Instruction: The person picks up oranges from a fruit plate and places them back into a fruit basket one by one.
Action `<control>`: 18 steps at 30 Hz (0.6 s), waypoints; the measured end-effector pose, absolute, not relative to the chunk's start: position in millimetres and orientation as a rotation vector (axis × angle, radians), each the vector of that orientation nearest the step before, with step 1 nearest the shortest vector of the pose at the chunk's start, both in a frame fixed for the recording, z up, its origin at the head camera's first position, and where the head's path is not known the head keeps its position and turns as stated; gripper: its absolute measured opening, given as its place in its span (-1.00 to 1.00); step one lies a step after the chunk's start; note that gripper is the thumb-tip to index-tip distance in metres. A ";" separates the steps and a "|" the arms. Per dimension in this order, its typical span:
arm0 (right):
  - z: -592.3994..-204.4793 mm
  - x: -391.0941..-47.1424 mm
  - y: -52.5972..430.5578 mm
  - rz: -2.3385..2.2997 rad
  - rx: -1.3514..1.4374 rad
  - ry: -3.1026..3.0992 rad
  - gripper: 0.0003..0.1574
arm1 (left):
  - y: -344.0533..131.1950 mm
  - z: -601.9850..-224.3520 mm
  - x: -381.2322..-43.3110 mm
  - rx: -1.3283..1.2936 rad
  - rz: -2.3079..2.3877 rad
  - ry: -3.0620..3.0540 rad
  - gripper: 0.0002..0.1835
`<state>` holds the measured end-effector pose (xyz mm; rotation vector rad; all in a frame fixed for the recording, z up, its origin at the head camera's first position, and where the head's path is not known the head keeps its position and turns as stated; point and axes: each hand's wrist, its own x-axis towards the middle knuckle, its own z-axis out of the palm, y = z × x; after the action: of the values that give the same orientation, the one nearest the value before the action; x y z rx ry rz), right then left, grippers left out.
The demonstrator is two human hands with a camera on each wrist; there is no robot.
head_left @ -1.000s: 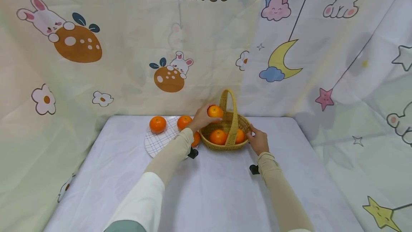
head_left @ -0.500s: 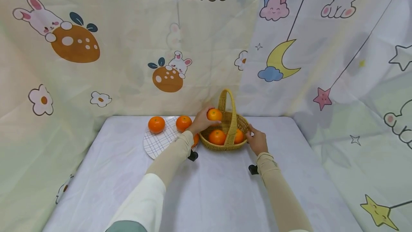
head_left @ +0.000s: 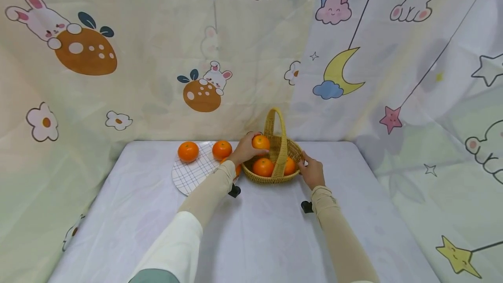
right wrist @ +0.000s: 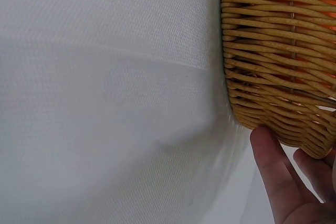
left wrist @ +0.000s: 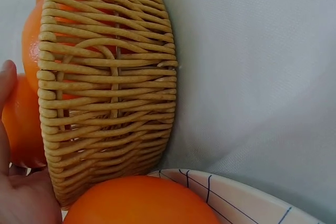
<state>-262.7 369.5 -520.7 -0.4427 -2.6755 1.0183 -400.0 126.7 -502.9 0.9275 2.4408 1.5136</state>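
My left hand point(head_left: 245, 150) holds a mandarin orange point(head_left: 260, 142) over the left back part of a wicker basket point(head_left: 271, 180), beside its tall arched handle point(head_left: 280, 156). Two more mandarins, a left one point(head_left: 263, 167) and a right one point(head_left: 290, 166), lie inside the basket. At the basket's right side, my right hand point(head_left: 313, 173) grips the rim. The right wrist view shows fingers point(right wrist: 278, 177) of that hand against the outer weave. In the left wrist view, the held mandarin point(left wrist: 23, 124) sits right at the basket's rim, with the hand partly out of frame.
Left of the basket stands a round white plate point(head_left: 184, 180) with blue grid lines. It carries several mandarins, among them one at the far left point(head_left: 188, 152) and one partly behind my left wrist. A printed cloth backdrop point(head_left: 157, 77) rises behind the white table point(head_left: 271, 230).
My left hand has lowered the mandarin a little toward the basket. The right hand stays at the basket's rim. The head view has shifted slightly.
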 end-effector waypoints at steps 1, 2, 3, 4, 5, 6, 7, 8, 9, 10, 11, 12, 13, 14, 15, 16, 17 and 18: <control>-521.5 -262.6 369.3 1.016 -0.442 -2.674 -0.35 | 127.4 -503.8 -400.2 0.933 1.499 2.446 -0.06; -522.3 -262.6 369.1 1.012 -0.439 -2.672 -0.35 | 128.2 -504.7 -400.4 0.935 1.481 2.453 -0.05; -522.9 -262.7 369.1 1.009 -0.436 -2.669 -0.35 | 129.0 -505.4 -400.6 0.938 1.459 2.464 -0.05; -522.9 -263.1 369.0 1.005 -0.432 -2.666 -0.35 | 129.7 -505.6 -401.0 0.938 1.435 2.479 -0.05; -522.8 -263.4 369.0 1.003 -0.427 -2.663 -0.35 | 130.4 -505.4 -401.0 0.934 1.414 2.489 -0.05; -522.5 -263.7 368.9 1.002 -0.423 -2.660 -0.35 | 131.2 -505.3 -401.2 0.932 1.393 2.502 -0.04; -522.5 -264.0 368.6 0.998 -0.421 -2.657 -0.35 | 131.9 -504.8 -401.2 0.926 1.372 2.514 -0.04; -522.6 -264.0 368.7 0.995 -0.418 -2.655 -0.35 | 132.5 -504.6 -401.1 0.913 1.355 2.521 -0.04; -522.7 -263.8 368.7 0.995 -0.418 -2.655 -0.35 | 133.3 -504.3 -401.1 0.906 1.339 2.527 -0.05; -522.7 -263.6 368.7 0.990 -0.418 -2.655 -0.35 | 134.0 -504.3 -401.1 0.897 1.325 2.531 -0.06; -522.9 -263.4 368.8 0.985 -0.419 -2.657 -0.35 | 134.7 -504.2 -401.0 0.890 1.309 2.533 -0.07; -523.1 -263.1 368.8 0.981 -0.419 -2.659 -0.35 | 135.3 -504.2 -400.9 0.890 1.300 2.534 -0.08; -523.3 -262.8 368.8 0.976 -0.417 -2.658 -0.35 | 135.8 -504.4 -400.7 0.888 1.295 2.531 -0.09; -523.4 -262.5 368.8 0.973 -0.416 -2.657 -0.35 | 136.5 -505.0 -400.9 0.890 1.291 2.530 -0.10; -523.4 -262.4 368.7 0.972 -0.416 -2.655 -0.35 | 137.0 -505.6 -401.1 0.895 1.288 2.529 -0.10; -523.2 -262.3 368.5 0.975 -0.415 -2.652 -0.35 | 137.5 -506.1 -401.3 0.901 1.285 2.528 -0.11; -523.2 -262.1 368.4 0.978 -0.412 -2.651 -0.35 | 137.8 -506.6 -401.4 0.908 1.285 2.526 -0.11; -523.1 -262.1 368.3 0.983 -0.410 -2.649 -0.35 | 138.1 -507.3 -401.6 0.914 1.291 2.523 -0.11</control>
<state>-262.1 368.3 -523.1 -0.4102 -2.6488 0.9835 -401.6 138.1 -507.3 0.9139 2.5225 1.2906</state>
